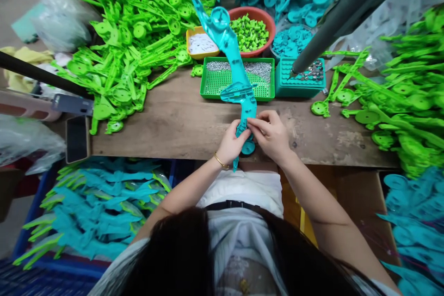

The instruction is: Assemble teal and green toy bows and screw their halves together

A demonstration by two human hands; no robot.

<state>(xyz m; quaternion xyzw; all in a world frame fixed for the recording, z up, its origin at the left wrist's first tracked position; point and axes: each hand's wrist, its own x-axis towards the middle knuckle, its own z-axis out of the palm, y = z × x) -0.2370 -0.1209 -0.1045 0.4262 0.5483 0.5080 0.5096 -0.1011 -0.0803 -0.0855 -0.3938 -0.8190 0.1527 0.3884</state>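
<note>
Left hand (231, 143) grips the blue part (238, 68) by its near end at the desk (173, 125) edge, right hand (272, 135) pinching it too. It reaches out over the green tray (213, 85), so if that grip slips, metal bits (261, 71) could scatter.

No legible text, label, brand, number or sign on anything in the head view.
</note>
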